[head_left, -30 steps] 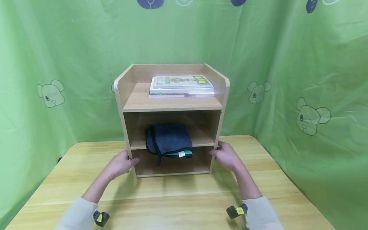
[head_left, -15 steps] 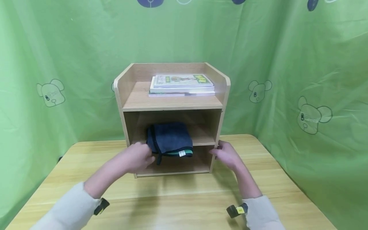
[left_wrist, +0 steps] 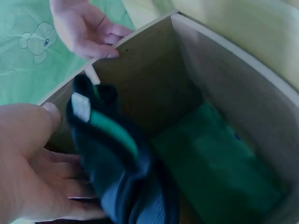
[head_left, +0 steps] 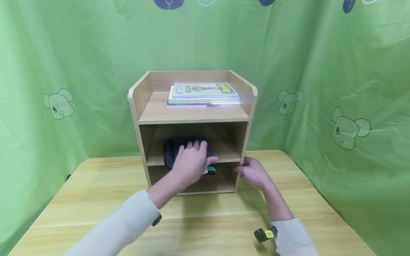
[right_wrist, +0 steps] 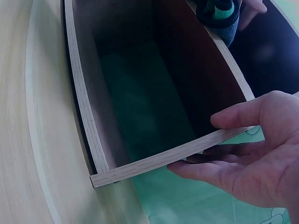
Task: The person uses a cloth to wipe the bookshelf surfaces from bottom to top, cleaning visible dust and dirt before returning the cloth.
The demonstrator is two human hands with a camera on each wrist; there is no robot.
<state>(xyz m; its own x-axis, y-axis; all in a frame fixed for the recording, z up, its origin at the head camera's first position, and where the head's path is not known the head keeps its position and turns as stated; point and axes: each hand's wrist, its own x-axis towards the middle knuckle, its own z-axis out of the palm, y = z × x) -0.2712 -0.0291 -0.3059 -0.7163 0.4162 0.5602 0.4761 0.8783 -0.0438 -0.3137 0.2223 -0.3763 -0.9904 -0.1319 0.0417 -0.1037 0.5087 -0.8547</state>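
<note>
A small wooden shelf unit [head_left: 193,119] stands on the table. A folded dark blue towel [head_left: 170,153] with green lining, black trim and a white label lies on its middle board, its front hanging over the edge. Spread across the towel is my left hand [head_left: 189,165], fingers extended towards the back and thumb out to the right; the left wrist view shows the hand [left_wrist: 32,163] right beside the cloth [left_wrist: 126,172]. My right hand [head_left: 254,173] pinches the unit's right side panel near the lower compartment, thumb inside and fingers outside, as the right wrist view shows.
Several stacked books [head_left: 203,96] lie on the unit's top board, between raised sides. The wooden table [head_left: 105,199] extends around the unit. A green curtain [head_left: 96,42] with mouse drawings hangs behind and at both sides.
My left hand has let go of the unit's left side panel and moved right and inward onto the towel. My right hand has kept its place on the right panel.
</note>
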